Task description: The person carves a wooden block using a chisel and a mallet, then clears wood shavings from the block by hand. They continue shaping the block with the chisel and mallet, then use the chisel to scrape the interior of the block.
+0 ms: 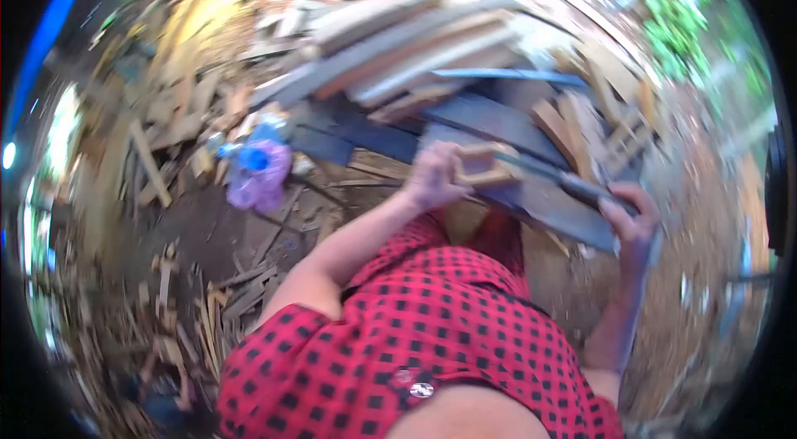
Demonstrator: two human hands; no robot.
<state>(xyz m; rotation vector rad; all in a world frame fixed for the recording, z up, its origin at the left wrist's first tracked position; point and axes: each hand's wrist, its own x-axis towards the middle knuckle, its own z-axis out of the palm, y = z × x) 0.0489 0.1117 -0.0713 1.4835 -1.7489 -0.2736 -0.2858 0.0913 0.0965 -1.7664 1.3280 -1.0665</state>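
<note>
My left hand (pixel 436 175) is closed around one end of a small, pale wooden piece (pixel 488 167) that looks like a U-shaped block with a gap in it. My right hand (pixel 633 213) grips the dark handle of a long, narrow hand tool (pixel 581 188). The tool's thin, greyish blade reaches left to the far end of the wooden piece and seems to touch it. Blur hides the exact kind of tool. Both hands are above a grey board (pixel 564 211) in front of my body.
Stacked planks (pixel 415 49) and scrap wood lie ahead. A blue strip (pixel 510 75) crosses the boards. At the left is a purple plastic object (pixel 261 178) with a blue part. Sticks (pixel 241 294) litter the ground at lower left. Green leaves (pixel 672 32) show at upper right.
</note>
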